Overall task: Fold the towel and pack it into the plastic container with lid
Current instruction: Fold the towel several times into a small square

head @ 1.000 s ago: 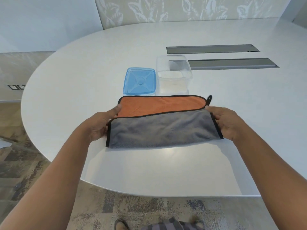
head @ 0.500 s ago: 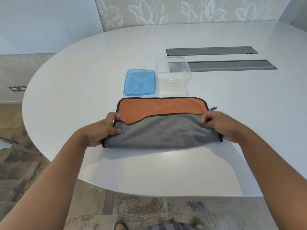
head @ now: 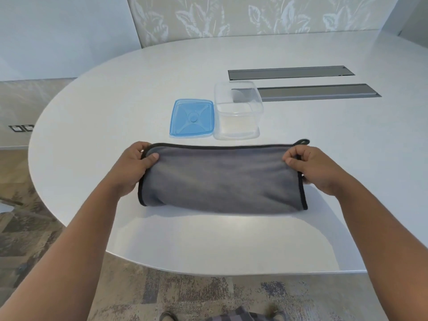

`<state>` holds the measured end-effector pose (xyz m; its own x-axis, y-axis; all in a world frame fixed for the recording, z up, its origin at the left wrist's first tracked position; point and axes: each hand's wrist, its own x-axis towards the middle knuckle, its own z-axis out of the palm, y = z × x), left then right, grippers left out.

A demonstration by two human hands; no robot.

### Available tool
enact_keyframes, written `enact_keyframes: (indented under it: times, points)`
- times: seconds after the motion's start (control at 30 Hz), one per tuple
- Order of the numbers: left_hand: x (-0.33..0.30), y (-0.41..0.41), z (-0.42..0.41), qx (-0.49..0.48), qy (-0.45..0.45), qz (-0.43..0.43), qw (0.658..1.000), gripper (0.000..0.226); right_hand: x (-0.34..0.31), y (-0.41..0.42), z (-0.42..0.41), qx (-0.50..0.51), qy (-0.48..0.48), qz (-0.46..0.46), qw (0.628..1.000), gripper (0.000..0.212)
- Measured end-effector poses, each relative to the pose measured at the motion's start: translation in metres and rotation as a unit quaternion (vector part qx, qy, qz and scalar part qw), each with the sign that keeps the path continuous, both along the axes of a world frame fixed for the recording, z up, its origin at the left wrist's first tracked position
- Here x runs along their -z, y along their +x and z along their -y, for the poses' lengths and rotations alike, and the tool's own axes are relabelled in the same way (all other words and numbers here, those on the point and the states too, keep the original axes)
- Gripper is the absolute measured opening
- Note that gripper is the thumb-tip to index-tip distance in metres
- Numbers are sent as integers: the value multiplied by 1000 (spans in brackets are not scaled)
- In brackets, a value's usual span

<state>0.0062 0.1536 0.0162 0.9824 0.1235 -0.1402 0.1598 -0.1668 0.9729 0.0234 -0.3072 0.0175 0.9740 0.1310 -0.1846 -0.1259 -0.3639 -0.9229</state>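
The towel (head: 220, 179) lies folded on the white table (head: 115, 93), grey side up with a black trim, its orange side hidden. My left hand (head: 133, 169) pinches its far left corner, thumb on top. My right hand (head: 310, 167) pinches the far right corner beside the small hanging loop (head: 302, 142). Just beyond the towel stands the clear plastic container (head: 237, 113), open and holding nothing. Its blue lid (head: 191, 118) lies flat to the left of it, touching its side.
Two long grey recessed panels (head: 291, 74) are set into the table behind the container, the nearer panel (head: 319, 92) partly behind it. The table's curved front edge runs close below the towel. Patterned carpet and my feet show underneath.
Both hands carried the grey near layer away from me over the orange part. The orange side is now fully covered and the towel's edges meet at the far side.
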Motion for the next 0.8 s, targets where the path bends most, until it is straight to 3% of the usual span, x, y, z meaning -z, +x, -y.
enact_keyframes:
  times: [0.13,0.33,0.5,0.67,0.8]
  points:
    - [17,11,11,-54,96,22,994,12,18,4,-11,73,-44,50,995,25]
    - [32,19,16,-53,269,36,961,16,27,9,-22,112,-95,75,986,40]
    - [29,32,18,-80,291,76,950,13,25,18,-26,137,-107,93,980,46]
    - [34,42,26,-80,311,51,946,18,30,23,-28,123,-173,104,972,47]
    - [33,44,23,-76,311,33,947,23,24,27,-29,92,-313,124,937,46]
